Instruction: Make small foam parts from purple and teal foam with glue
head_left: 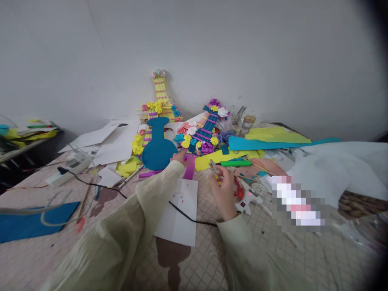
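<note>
My left hand reaches past the right edge of a blue guitar-shaped cutout, its fingers closed at the top end of a purple paper strip. My right hand is closed around what look like small scissors, with the grey tip pointing up and away; their handle is mostly hidden by the fingers. Just beyond the right hand lie a yellow paper strip and a bright green stick-like piece. Below the left wrist is a white sheet with small pink scraps.
Paper-flower guitars lean near the wall, one yellow and tall. A red-and-white device sits right of my right hand. A black cable crosses the table. Glass jars stand behind; a power strip is left.
</note>
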Motion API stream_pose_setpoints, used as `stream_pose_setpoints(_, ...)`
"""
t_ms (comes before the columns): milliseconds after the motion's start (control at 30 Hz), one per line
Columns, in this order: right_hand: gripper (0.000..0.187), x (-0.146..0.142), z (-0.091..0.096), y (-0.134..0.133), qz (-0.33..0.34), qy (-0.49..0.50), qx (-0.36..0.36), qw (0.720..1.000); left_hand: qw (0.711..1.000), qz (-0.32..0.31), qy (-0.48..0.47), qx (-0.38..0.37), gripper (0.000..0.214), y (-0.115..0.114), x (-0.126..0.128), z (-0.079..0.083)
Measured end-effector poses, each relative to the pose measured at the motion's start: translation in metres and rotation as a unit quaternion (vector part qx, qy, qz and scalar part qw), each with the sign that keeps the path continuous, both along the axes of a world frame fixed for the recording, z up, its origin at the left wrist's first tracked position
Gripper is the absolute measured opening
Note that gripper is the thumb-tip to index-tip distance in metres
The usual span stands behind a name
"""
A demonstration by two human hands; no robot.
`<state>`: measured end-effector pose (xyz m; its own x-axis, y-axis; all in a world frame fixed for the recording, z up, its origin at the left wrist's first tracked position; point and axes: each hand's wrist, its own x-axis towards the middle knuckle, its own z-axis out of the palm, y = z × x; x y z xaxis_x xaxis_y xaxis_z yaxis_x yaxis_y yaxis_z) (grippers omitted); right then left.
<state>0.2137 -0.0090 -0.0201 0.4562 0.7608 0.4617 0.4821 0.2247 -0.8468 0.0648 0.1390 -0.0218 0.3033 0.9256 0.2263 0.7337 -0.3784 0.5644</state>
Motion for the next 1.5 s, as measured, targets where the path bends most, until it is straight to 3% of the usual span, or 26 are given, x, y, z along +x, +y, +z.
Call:
stream_pose_setpoints(100,0.027,0.001,0.004,-0.001,-0.014,-0.009,0.012,1.0,0.998,0.035,-0.035,-0.039,0.032,0.017,0.013,-0.006)
stream_pose_setpoints(200,0.026,0.003,0.006,-0.002,-0.023,-0.01,0.021,0.999,0.994,0.039,-0.096,-0.045,0.031,0.024,0.017,0.0)
stream_pose_setpoints(300,0.025,0.004,0.008,-0.001,-0.022,-0.006,0.027,0.999,0.983,0.036,-0.18,-0.002,0.03,0.023,0.006,0.02)
stream_pose_setpoints(433,0.025,0.003,0.006,-0.001,-0.011,0.005,0.025,1.0,0.96,0.022,-0.273,0.051,0.045,0.013,-0.031,0.063)
stream_pose_setpoints(533,0.026,-0.002,0.006,-0.003,0.012,0.01,0.017,1.0,0.96,-0.025,-0.277,0.03,0.048,0.002,-0.06,0.087)
stream_pose_setpoints(600,0.026,-0.006,0.007,-0.005,0.027,0.012,0.015,0.999,0.968,-0.066,-0.243,-0.004,0.047,-0.005,-0.071,0.091)
stream_pose_setpoints(667,0.025,-0.008,0.009,-0.006,0.034,0.014,0.015,0.999,0.975,-0.107,-0.191,-0.034,0.039,-0.009,-0.075,0.083)
stream_pose_setpoints(767,0.024,-0.011,0.01,-0.008,0.04,0.016,0.012,0.999,0.979,-0.149,-0.119,-0.07,0.028,-0.008,-0.066,0.056)
stream_pose_setpoints(867,0.024,-0.011,0.009,-0.007,0.043,0.017,0.006,0.999,0.98,-0.164,-0.081,-0.078,0.024,0.002,-0.044,0.027)
stream_pose_setpoints(967,0.024,-0.009,0.005,-0.005,0.045,0.016,0.001,0.999,0.983,-0.155,-0.073,-0.058,0.024,0.02,-0.014,0.01)
stream_pose_setpoints(1133,0.026,-0.006,0.003,-0.003,0.044,0.02,-0.006,0.999,0.986,-0.154,-0.039,-0.043,0.031,0.049,0.018,0.002)
stream_pose_setpoints(1333,0.025,-0.004,0.007,-0.003,0.043,0.025,-0.012,0.999,0.994,-0.084,0.064,-0.033,0.028,0.055,0.001,-0.006)
stream_pose_setpoints(1500,0.024,-0.004,0.008,-0.003,0.045,0.022,-0.008,0.999,0.997,-0.024,0.046,-0.049,0.028,0.054,-0.007,-0.002)
